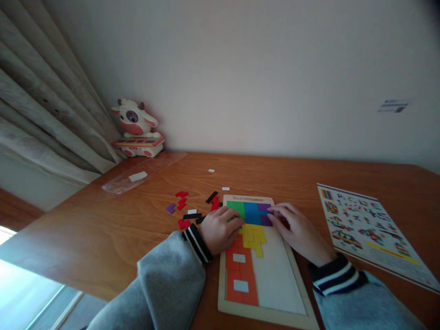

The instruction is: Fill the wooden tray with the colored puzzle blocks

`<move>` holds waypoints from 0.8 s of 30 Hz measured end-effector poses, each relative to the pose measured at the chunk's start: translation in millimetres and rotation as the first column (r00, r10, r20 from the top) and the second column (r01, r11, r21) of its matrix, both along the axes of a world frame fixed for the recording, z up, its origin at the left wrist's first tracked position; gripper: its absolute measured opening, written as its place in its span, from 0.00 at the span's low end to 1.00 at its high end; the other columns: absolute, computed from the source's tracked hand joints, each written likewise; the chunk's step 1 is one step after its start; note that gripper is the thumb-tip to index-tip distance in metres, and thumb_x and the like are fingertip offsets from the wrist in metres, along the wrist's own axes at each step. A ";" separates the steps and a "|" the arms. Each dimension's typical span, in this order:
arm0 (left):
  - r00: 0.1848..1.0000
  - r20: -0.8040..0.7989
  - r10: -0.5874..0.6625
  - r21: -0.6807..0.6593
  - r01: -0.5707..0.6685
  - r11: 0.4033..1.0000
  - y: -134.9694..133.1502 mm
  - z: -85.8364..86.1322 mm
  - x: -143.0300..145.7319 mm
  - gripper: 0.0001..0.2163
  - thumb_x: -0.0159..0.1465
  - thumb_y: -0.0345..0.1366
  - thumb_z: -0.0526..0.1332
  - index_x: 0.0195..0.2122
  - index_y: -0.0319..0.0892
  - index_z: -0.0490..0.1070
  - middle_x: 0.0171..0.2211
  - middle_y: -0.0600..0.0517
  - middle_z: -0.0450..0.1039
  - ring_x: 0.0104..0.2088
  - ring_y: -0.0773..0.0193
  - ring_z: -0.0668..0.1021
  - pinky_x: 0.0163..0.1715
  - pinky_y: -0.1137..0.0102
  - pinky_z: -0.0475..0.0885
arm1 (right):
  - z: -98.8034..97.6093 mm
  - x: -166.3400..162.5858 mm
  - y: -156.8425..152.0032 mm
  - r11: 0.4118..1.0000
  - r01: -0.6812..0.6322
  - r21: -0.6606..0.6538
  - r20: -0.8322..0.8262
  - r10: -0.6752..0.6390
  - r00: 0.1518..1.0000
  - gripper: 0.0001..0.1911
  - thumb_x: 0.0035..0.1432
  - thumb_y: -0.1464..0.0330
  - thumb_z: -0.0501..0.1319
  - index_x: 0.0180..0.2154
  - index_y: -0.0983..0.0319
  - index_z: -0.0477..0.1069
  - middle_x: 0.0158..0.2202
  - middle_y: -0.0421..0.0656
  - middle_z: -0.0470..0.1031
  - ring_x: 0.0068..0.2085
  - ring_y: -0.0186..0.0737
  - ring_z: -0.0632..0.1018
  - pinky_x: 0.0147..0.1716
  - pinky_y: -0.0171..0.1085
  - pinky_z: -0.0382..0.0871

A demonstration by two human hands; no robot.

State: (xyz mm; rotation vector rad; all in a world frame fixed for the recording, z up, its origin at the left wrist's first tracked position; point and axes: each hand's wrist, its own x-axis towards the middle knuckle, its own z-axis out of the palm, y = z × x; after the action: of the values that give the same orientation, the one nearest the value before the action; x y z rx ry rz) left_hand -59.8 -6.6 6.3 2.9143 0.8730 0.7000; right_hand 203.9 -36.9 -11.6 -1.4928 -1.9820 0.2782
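Observation:
A pale wooden puzzle tray (271,315) lies in front of me, partly filled with flat block pieces. Green pieces (235,207), blue pieces (251,213) and purple ones fill its far end. Yellow pieces (253,236) and orange pieces (239,276) come nearer, with white squares (241,286) among the orange. My left hand (222,229) rests over the tray's left side, fingers bent and loosely spread, their tips on the pieces. At the right rim, my right hand (292,229) has thumb and forefinger on a purple puzzle piece (265,220); the fingertips partly cover it.
Left of the tray lie loose red pieces (182,204), black strips (192,216) and a purple piece (171,208). A printed pattern sheet (369,229) is at right. Clear plastic wrap (120,185) and a cow toy with a keyboard (139,130) are at the back left.

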 end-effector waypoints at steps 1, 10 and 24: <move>0.995 -0.051 0.080 0.035 -0.079 0.996 0.2 0.2 0.1 0.11 0.65 0.30 0.55 0.47 0.43 0.72 0.43 0.47 0.73 0.41 0.57 0.74 0.41 0.64 0.74 | -0.4 0.2 0.0 1.000 0.002 -0.003 0.005 -0.002 1.000 0.13 0.66 0.60 0.53 0.46 0.58 0.70 0.44 0.46 0.71 0.45 0.45 0.76 0.48 0.47 0.71; 0.474 -0.323 0.819 0.072 -0.851 0.521 12.9 24.1 -39.9 0.15 0.66 0.26 0.50 0.49 0.32 0.72 0.52 0.31 0.67 0.47 0.44 0.75 0.40 0.55 0.75 | 1.7 -1.0 -1.2 1.000 0.017 -0.005 0.010 -0.016 1.000 0.13 0.66 0.60 0.52 0.46 0.58 0.70 0.44 0.46 0.71 0.44 0.45 0.75 0.47 0.47 0.71; 0.468 -0.498 0.730 -0.025 -0.849 0.528 36.5 24.6 -89.7 0.13 0.63 0.26 0.51 0.39 0.37 0.76 0.41 0.39 0.77 0.42 0.51 0.80 0.43 0.62 0.74 | -0.1 10.3 4.9 0.965 0.256 0.052 -0.133 -0.248 0.960 0.20 0.66 0.54 0.51 0.44 0.61 0.71 0.41 0.49 0.75 0.38 0.43 0.77 0.37 0.42 0.72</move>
State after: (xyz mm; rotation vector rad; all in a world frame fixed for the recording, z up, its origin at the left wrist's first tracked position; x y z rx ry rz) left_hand -149.5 29.9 31.0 2.2662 2.2585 -0.1560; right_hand 214.2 -32.0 -11.7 -1.6218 -1.6651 0.1875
